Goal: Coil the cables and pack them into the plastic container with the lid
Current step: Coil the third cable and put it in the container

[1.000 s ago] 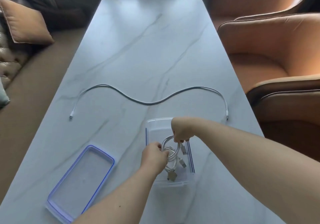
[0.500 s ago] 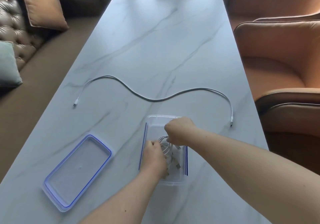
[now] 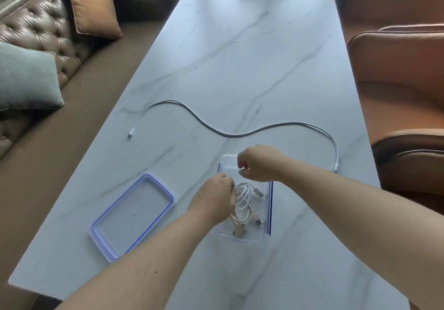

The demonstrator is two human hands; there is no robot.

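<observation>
Marble-like grey-white stone with dark veins makes the long surface point(image 3: 240, 57), which runs away from the person toward the top of the view. On the left stands a tufted leather sofa point(image 3: 36, 28) with an orange cushion point(image 3: 93, 11) and a pale green cushion point(image 3: 26, 76). On the right are orange armchairs point(image 3: 398, 74), close beside the edge of the surface.

Near the front, a clear plastic container point(image 3: 269, 204) with blue lines on its rim stands open. A coiled white cable point(image 3: 245, 199) lies inside it, with plugs pointing to the right and to the near end. The left hand point(image 3: 213, 201) is over the left part of the container, its fingers curled down at the coil; I cannot tell if they grip the cable, because the hand hides the tips. The right hand point(image 3: 259, 163) is above the far end of the container, fingers curled loosely, and seems to hold nothing. The lid point(image 3: 132, 216), clear with a blue border, lies flat just to the left of the container, apart from it.

Beyond the container a long grey cable point(image 3: 230, 135) lies uncoiled in a wave across the surface. Its right plug is near the right edge, and its left plug is near the left edge. The far half of the surface is bare.
</observation>
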